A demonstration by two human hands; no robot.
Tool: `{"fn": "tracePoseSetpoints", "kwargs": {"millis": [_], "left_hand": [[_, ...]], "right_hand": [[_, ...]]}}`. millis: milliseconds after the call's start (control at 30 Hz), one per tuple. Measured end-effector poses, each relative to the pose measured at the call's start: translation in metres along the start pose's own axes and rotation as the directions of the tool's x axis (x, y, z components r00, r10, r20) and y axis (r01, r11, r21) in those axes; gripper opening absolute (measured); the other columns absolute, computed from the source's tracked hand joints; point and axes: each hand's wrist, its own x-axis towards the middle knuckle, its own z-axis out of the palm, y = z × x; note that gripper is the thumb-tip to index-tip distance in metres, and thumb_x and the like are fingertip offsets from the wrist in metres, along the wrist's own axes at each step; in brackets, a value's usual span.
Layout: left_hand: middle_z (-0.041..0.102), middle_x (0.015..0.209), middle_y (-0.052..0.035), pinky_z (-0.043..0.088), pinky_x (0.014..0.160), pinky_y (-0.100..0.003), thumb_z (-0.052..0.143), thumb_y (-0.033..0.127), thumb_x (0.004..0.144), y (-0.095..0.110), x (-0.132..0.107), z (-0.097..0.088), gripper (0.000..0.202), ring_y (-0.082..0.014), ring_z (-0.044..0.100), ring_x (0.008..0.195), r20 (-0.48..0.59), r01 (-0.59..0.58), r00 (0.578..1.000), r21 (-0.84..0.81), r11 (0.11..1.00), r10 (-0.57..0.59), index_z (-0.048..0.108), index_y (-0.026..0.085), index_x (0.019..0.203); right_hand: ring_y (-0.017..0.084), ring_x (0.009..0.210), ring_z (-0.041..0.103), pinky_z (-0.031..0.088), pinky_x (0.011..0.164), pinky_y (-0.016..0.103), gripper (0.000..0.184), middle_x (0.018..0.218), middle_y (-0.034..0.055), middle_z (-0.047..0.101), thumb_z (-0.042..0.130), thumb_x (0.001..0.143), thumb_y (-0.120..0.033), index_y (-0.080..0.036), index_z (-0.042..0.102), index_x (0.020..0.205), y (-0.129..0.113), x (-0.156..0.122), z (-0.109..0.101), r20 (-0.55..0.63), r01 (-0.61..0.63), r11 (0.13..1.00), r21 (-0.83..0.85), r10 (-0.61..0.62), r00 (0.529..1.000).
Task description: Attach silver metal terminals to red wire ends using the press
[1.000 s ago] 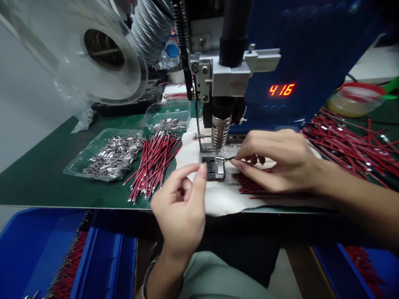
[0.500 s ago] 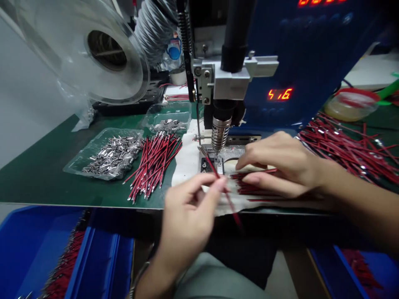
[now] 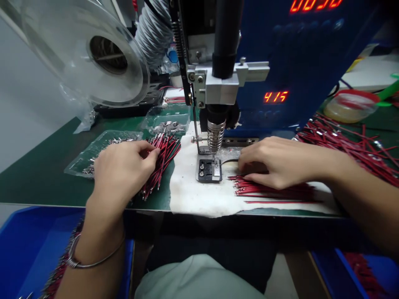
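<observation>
My left hand (image 3: pixel 127 170) is at the left, thumb and forefinger closed at the pile of short red wires (image 3: pixel 163 162) with metal ends. It pinches a wire there, largely hidden by the fingers. My right hand (image 3: pixel 274 162) curls over a second bunch of red wires (image 3: pixel 277 192) lying on the white cloth (image 3: pixel 193 195); its thumb and fingers are on the wires, and the fingertips are partly hidden. Between the hands, the machine's spring-wrapped tip (image 3: pixel 215 137) points down at a small black fixture (image 3: pixel 209 171) in which no wire shows.
Behind my left hand are a clear tray (image 3: pixel 76 166) of small metal parts and another clear tray (image 3: pixel 183 112). A blue machine housing (image 3: pixel 264 120) with red digits stands behind. More red wires (image 3: pixel 349 145) lie at right. Blue bins (image 3: pixel 18 236) sit below the table edge.
My left hand has moved left from the fixture to the wire pile with a red wire. My right hand stays over its bunch. The lower display went from 416 to 415.
</observation>
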Motion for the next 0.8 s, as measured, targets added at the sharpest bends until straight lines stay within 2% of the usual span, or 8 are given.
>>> {"fn": "tracePoseSetpoints", "kwargs": {"millis": [133,300,400,500,567,667,733,800], "left_hand": [[0.078,0.095,-0.0185,0.038,0.068,-0.042,0.052,0.052,0.091,0.002,0.002,0.005,0.046,-0.0447,0.068,0.092,0.031,0.001,1.0,0.074,0.997,-0.004,0.083,0.022,0.106],[0.077,0.095,-0.0167,0.043,0.071,-0.043,0.054,0.06,0.089,-0.002,0.002,0.004,0.05,-0.0436,0.068,0.095,0.014,0.06,0.998,0.071,0.996,-0.061,0.082,0.024,0.107],[0.077,0.094,-0.014,0.045,0.076,-0.043,0.055,0.062,0.088,-0.016,0.006,-0.004,0.053,-0.0398,0.069,0.095,-0.093,0.113,0.99,0.028,0.993,-0.11,0.08,0.023,0.114],[0.075,0.101,-0.0152,0.045,0.084,-0.045,0.05,0.061,0.089,-0.042,0.015,-0.014,0.059,-0.0405,0.068,0.103,-0.16,0.212,0.966,0.054,0.976,-0.201,0.075,0.021,0.126],[0.072,0.098,-0.0182,0.045,0.081,-0.045,0.045,0.064,0.09,-0.065,0.023,-0.018,0.065,-0.0434,0.065,0.103,-0.103,0.248,0.967,0.153,0.957,-0.234,0.074,0.02,0.127],[0.07,0.102,-0.0179,0.046,0.077,-0.044,0.041,0.07,0.089,-0.095,0.037,-0.018,0.066,-0.0423,0.063,0.098,0.084,0.238,0.959,0.291,0.927,-0.272,0.076,0.024,0.121],[0.07,0.109,-0.0171,0.048,0.079,-0.044,0.042,0.074,0.087,-0.106,0.044,-0.016,0.068,-0.0404,0.063,0.098,0.205,0.229,0.93,0.329,0.916,-0.305,0.075,0.026,0.123],[0.07,0.116,-0.0158,0.05,0.084,-0.046,0.046,0.075,0.085,-0.108,0.049,-0.015,0.069,-0.0393,0.062,0.101,0.272,0.223,0.906,0.344,0.912,-0.324,0.074,0.028,0.126]], "right_hand": [[0.021,0.085,0.073,0.049,0.076,0.031,0.017,0.096,0.0013,0.078,0.062,0.089,-0.022,-0.025,0.076,0.098,0.0,0.001,0.001,-0.013,0.005,1.0,-0.018,-0.005,1.0],[0.02,0.08,0.071,0.048,0.073,0.029,0.018,0.09,0.0019,0.078,0.06,0.089,-0.018,-0.024,0.077,0.094,0.0,0.001,0.001,-0.048,0.048,0.999,-0.025,-0.049,0.998],[0.019,0.079,0.071,0.048,0.073,0.029,0.02,0.087,0.0017,0.077,0.059,0.091,-0.018,-0.023,0.078,0.092,0.001,0.001,0.001,-0.05,0.073,0.997,-0.024,-0.074,0.996],[0.018,0.078,0.07,0.048,0.073,0.029,0.021,0.087,0.0015,0.076,0.057,0.092,-0.018,-0.023,0.078,0.092,0.002,0.002,0.001,-0.044,0.083,0.996,-0.024,-0.084,0.996],[0.019,0.079,0.07,0.047,0.073,0.029,0.022,0.088,0.0017,0.076,0.056,0.092,-0.018,-0.023,0.078,0.094,0.001,0.003,0.002,-0.039,0.073,0.997,-0.028,-0.074,0.997],[0.02,0.079,0.069,0.047,0.074,0.03,0.022,0.09,0.0028,0.076,0.056,0.091,-0.019,-0.023,0.077,0.095,-0.002,0.004,0.001,-0.028,0.049,0.998,-0.026,-0.05,0.998],[0.019,0.078,0.068,0.046,0.073,0.03,0.019,0.09,0.003,0.076,0.056,0.089,-0.019,-0.022,0.075,0.091,-0.004,0.004,0.0,-0.015,0.036,0.999,-0.021,-0.037,0.999],[0.019,0.076,0.067,0.046,0.072,0.03,0.016,0.089,0.0028,0.075,0.058,0.087,-0.019,-0.021,0.073,0.088,-0.006,0.005,0.0,-0.004,0.027,1.0,-0.016,-0.027,1.0]]}}
